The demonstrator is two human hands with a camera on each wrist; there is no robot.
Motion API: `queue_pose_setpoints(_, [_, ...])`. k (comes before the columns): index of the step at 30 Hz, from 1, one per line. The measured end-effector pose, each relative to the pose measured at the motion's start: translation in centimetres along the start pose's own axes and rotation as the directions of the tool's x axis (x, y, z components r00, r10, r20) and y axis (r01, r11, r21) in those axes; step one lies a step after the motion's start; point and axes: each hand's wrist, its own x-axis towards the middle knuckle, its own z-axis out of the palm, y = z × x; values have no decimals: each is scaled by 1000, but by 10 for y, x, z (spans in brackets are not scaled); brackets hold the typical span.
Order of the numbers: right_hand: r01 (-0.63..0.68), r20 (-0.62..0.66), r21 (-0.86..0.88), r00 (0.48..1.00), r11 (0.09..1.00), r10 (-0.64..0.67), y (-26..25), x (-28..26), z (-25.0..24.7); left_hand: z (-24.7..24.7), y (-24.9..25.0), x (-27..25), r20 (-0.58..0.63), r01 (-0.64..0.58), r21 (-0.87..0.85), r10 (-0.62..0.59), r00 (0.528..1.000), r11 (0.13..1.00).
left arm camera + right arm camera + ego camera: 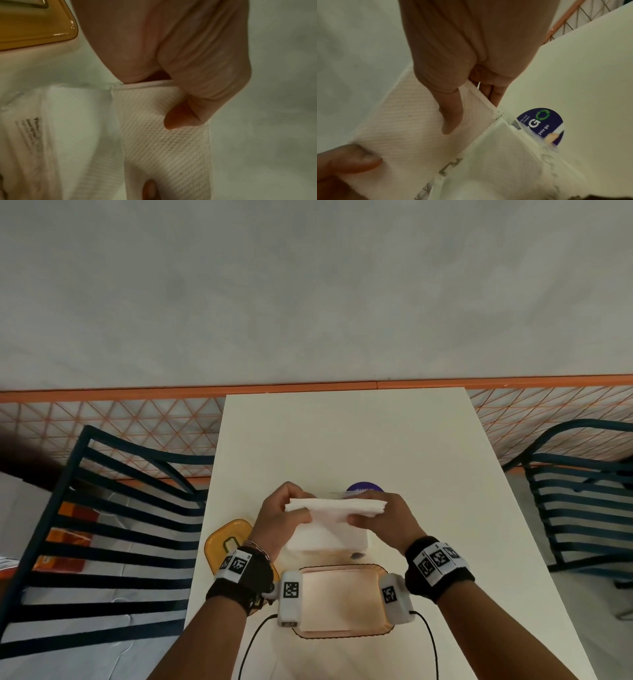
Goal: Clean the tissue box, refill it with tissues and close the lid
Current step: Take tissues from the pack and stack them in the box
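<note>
Sticker point(542, 124) behind held tissues point(337, 506) reads "you go".

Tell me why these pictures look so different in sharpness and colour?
Head view: bright, but wide-angle bending curves the table edges. Left wrist view: dim, yellowish; the tissues show weave, the wrapper print blurs. Right wrist view: the purple sticker reads partly, near thumb soft.
</note>
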Motion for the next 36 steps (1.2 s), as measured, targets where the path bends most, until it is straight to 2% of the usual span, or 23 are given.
queue_pose_setpoints(5, [-27,-20,-58,999,998,26,11,6,11,9,-21,5,-49,27,126,-21,999,992])
queue_pose_setpoints(8, [-43,-34,-26,999,999,42,13,7,17,19,-25,6,-127,37,91,-25,992,995])
queue_pose_setpoints(15, [-56,-54,-28,997,998,55,11,6,13,28,-21,7,-214,76,92,-55,975,993])
queue_pose_setpoints(19, [-36,11,-18,999,999,36,-12,-11,-3,19,-2,-1,-169,58,141,-33,985,988])
queue_pose_setpoints(21, [-53,55,27,997,998,51,-22,-26,-14,10,8,-11,-104,52,181,-34,994,982])
queue_pose_setpoints(25, [-174,180,122,972,977,150,-15,-67,-21,-8,2,-44,39,138,112,-143,989,984])
queue_pose_setpoints(27, [-221,246,72,949,973,197,-1,-87,-13,-9,-15,-62,77,214,117,-223,972,970])
queue_pose_setpoints(30, [-259,237,-71,934,963,269,18,-103,3,0,-42,-86,28,276,206,-288,957,939])
queue_pose_setpoints(33, [-315,134,-201,929,928,344,24,-107,17,15,-57,-101,-101,254,273,-236,967,928])
queue_pose_setpoints(36, [-323,37,-334,934,885,355,25,-106,29,28,-68,-106,-203,210,308,-152,967,928])
